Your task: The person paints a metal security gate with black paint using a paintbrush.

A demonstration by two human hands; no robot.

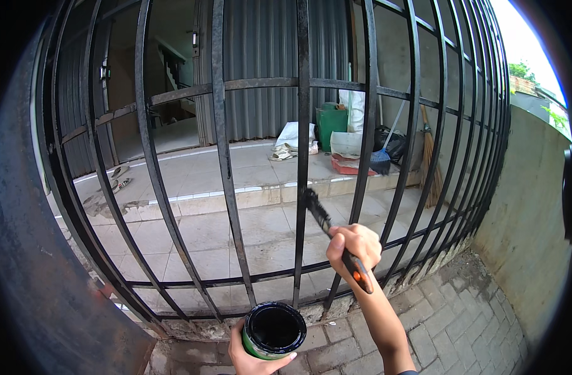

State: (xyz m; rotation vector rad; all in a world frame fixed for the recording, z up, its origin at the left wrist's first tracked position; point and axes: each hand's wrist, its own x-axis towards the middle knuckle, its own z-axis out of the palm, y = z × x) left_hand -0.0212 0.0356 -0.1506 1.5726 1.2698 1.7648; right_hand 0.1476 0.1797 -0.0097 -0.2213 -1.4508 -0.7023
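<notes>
My right hand (354,248) grips a paintbrush (321,213) by its dark handle, and the black-coated bristles meet or nearly meet a vertical bar (302,164) of a metal fence. Low at the centre, my left hand (255,361) holds an open green paint can (275,330) from below and the side. Black paint fills part of the can and coats its rim. The bars to the right look glossy black, while a bar to the left (220,108) looks duller and patchy.
Behind the bars lie a tiled step (248,194), sandals (284,152), a green bin (332,123), a red dustpan (346,165), a blue broom (380,159) and a stick broom (430,168). A rusty metal panel (47,262) stands left, a concrete wall (529,187) right, above paving bricks (436,337).
</notes>
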